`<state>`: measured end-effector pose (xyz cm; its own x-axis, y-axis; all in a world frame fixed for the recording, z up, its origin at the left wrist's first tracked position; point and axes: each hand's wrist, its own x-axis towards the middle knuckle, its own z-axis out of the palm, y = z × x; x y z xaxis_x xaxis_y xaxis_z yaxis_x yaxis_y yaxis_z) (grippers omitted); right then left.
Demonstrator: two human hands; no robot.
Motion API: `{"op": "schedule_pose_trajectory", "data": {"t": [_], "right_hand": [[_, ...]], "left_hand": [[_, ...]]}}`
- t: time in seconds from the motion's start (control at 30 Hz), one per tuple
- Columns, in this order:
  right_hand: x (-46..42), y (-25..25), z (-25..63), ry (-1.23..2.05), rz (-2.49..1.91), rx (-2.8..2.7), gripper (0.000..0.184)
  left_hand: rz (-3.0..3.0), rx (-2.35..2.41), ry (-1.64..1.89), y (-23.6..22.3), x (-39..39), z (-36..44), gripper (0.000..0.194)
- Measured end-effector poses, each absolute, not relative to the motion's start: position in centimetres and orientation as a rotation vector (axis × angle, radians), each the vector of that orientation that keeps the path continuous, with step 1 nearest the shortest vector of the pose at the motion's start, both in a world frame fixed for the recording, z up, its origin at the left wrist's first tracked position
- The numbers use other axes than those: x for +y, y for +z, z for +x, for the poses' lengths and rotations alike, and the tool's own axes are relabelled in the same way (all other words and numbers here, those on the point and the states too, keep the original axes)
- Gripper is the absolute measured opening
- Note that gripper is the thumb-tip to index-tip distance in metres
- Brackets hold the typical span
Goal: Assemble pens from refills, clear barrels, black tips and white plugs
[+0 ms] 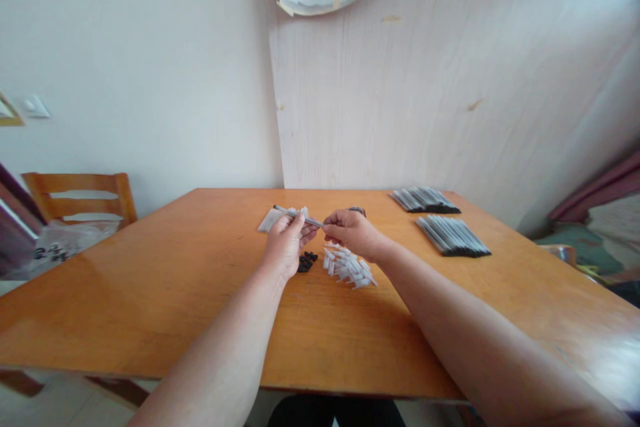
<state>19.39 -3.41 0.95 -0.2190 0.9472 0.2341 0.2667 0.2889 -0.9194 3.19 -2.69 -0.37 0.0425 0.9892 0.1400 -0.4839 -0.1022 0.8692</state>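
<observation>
My left hand (286, 243) is closed around a slim grey-white pen (313, 221) with a dark left end. The pen lies nearly level above the table. At its right end my right hand (356, 233) pinches with thumb and fingers; whether a small part is also between them, I cannot tell. Below my hands lie a little heap of small black caps (307, 261) and a loose pile of white plastic pieces (350, 268). Behind my left hand, white tubes (270, 220) lie in a row, partly hidden. Something dark (358, 211) shows behind my right hand.
Two rows of pens with black ends, a far bundle (423, 200) and a nearer bundle (453, 236), lie at the right of the wooden table (165, 280). A chair (83, 197) with a plastic bag (65, 240) stands at left. The wall is behind the table.
</observation>
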Motion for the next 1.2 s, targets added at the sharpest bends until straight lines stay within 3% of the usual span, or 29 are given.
{"op": "schedule_pose_trajectory", "data": {"t": [0.43,0.67,1.2], "right_hand": [[-3.5,1.1,19.6,1.047,-1.120,-1.712,0.007],[-3.0,0.9,20.3,1.154,-1.111,-1.618,0.019],[-2.6,1.1,20.4,0.903,-1.181,-1.521,0.011]], "left_hand": [[0.968,0.743,1.428,-0.2,-3.0,3.3,0.021],[0.963,0.749,1.467,-0.1,-2.7,3.1,0.025],[1.105,0.820,1.481,-0.1,-2.8,3.0,0.030]]}}
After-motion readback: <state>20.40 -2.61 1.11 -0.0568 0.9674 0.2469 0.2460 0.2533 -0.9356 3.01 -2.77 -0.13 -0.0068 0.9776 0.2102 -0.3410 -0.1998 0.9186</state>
